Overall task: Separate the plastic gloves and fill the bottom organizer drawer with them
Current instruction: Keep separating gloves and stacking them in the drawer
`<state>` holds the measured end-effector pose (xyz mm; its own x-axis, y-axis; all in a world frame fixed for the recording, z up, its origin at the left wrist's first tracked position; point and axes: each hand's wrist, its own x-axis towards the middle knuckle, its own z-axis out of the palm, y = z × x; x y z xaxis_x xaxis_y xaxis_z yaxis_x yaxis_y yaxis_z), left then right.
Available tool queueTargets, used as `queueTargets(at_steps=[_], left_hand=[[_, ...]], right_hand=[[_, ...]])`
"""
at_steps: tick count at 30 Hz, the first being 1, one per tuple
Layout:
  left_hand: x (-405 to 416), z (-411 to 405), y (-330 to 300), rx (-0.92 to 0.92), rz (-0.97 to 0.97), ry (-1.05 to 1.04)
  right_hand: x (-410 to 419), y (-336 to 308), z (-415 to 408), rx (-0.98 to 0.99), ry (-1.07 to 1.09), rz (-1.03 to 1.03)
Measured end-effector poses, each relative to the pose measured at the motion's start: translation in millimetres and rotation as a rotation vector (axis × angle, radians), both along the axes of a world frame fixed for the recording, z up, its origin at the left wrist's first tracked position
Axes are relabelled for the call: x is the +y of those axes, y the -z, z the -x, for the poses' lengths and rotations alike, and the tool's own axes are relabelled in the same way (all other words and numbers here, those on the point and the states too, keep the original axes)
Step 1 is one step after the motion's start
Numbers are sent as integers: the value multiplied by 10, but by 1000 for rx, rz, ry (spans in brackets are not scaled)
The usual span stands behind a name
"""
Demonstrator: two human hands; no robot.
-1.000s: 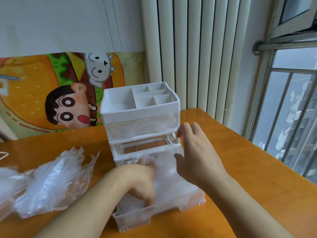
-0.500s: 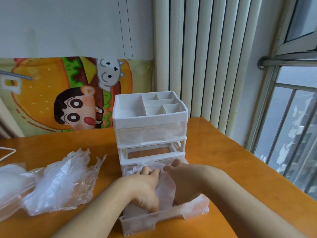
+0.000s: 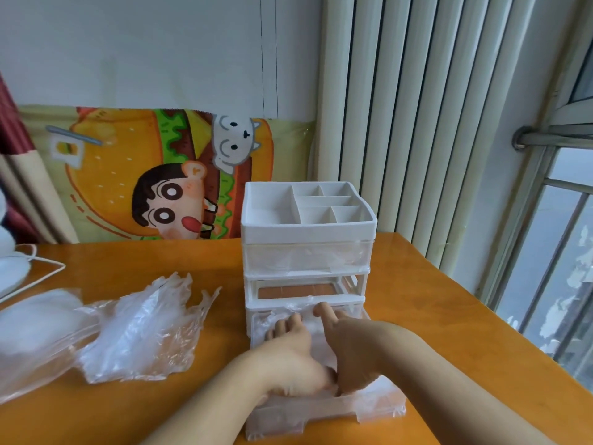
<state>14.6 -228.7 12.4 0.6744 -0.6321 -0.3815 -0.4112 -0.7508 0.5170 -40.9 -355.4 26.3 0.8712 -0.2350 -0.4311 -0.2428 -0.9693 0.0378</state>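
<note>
1. Two hands lie side by side, touching, inside the pulled-out bottom drawer [image 3: 321,412] of the organizer [image 3: 308,248]; both press down on the plastic gloves [image 3: 316,326] that fill it.
2. Left hand [image 3: 288,358]: palm down, fingers fairly straight and close together, flat on the glove plastic at the drawer's left half. Its fingertips point toward the organizer body.
3. Right hand [image 3: 349,345]: palm down, fingers extended forward and close together, pressing the plastic at the drawer's right half. Its fingertips reach the edge where the drawer enters the frame.
4. Gloves in the drawer lie under both palms; crumpled plastic shows ahead of the fingertips and at the drawer's front right corner.
5. Drawer long axis runs from the person toward the organizer; its front panel faces the person.
6. Both forearms enter from the lower edge and converge at the drawer.
7. A loose pile of gloves [image 3: 141,329] lies on the bench [image 3: 449,332], well left of the hands, glove fingers pointing away from the person.
</note>
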Motion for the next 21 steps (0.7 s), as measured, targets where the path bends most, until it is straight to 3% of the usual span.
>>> queueTargets(at_steps=[3,7,13,15,19,21], left_hand=[[-13,9,62,87,112,-125],[-83,121,168,22,175,-266],[10,196,71,33,206,-266],[60,230,2,-45,253,-248],[103,309,-106,-378,463,-178],[52,264,-132,-363,510,-102]], right_hand=[[28,-11,-19,-16,-30,-4],[68,-25,-27,-17,-49,5],[81,-54,-5,13,-36,0],[90,-37,-24,35,-28,3],[159,-41,-42,120,-26,31],[208,-91,-33,161,-33,70]])
